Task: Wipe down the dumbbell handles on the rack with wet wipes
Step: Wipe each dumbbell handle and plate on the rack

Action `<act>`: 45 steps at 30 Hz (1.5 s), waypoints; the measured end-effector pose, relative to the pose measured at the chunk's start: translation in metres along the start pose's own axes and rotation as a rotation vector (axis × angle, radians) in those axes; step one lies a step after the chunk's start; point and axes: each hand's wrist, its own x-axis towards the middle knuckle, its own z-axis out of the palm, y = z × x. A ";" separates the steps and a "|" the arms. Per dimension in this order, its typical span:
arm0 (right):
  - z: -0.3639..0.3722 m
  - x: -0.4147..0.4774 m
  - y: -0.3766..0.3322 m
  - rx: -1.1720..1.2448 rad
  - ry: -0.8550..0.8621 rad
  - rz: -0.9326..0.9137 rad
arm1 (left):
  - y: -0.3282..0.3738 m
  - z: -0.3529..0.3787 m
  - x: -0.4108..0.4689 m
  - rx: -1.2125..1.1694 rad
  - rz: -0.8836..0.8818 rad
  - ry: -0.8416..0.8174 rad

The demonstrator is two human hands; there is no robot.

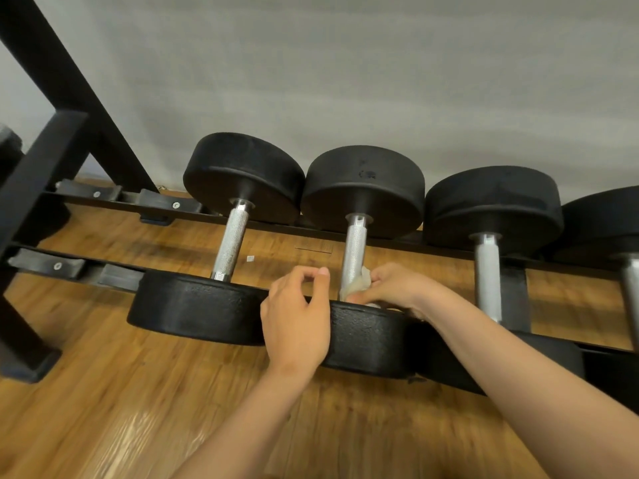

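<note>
Dumbbell handles [354, 250] are what you are cleaning, and the head view shows four of them lying side by side on the black rack [45, 167], each with a black head at either end. Each bar's long axis runs away from you, from the near rail toward the wall, and they fan slightly apart at the far ends.

Your right hand [390, 288] pinches the wet wipe [356, 286] against the near end of the second handle, just above the near head. Your left hand [297, 316] sits over the near heads between the first and second dumbbells, fingers loosely curled and holding nothing.

Judge the bars as stiff knurled steel: rough enough to drag and snag the wipe, not slippery. The wipe is soft, limp and light, so wrap it round the shaft and slide along the axis between the collars. The dumbbells look heavy; leave them seated rather than lifting them.
</note>
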 end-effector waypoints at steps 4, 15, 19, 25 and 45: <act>0.001 0.005 0.004 0.236 0.074 0.027 | 0.000 0.000 0.000 -0.002 0.001 -0.007; -0.005 0.037 -0.029 0.710 0.513 -0.033 | 0.003 -0.001 -0.001 0.016 -0.010 -0.021; -0.006 0.044 -0.037 0.814 0.489 -0.012 | 0.002 -0.002 0.000 0.010 -0.010 -0.032; 0.004 0.032 -0.023 0.780 0.556 -0.094 | 0.000 -0.001 0.000 0.006 0.015 -0.022; 0.011 -0.012 -0.002 -0.075 0.256 0.009 | -0.007 0.001 0.002 -0.023 0.017 -0.012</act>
